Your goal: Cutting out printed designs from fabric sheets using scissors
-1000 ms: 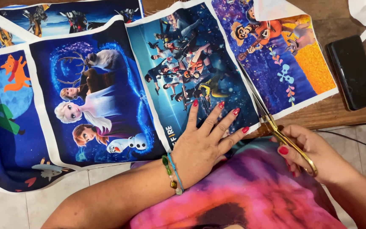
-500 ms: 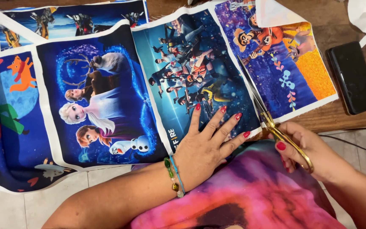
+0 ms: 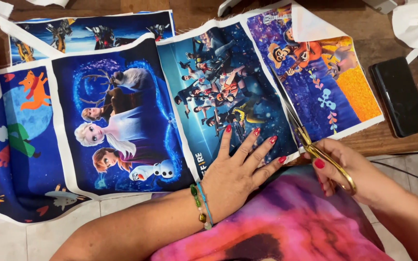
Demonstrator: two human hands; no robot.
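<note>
Scissors advanced slightly up white strip btwn two right panels of printed fabric, gripped closed in right hand; left hand pressed flat, fingers spread; approx. half cut, tabletop's near edge.

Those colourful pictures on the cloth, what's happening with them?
A person is cutting a long printed cloth covered in cartoon picture panels, spread over a wooden table. The left hand lies flat with fingers spread on the middle panel, pressing it down. The right hand holds gold-handled scissors, whose blades sit in the white strip between the middle panel and the purple-and-orange panel at the right. A black phone lies on the table beside the cloth.
</note>
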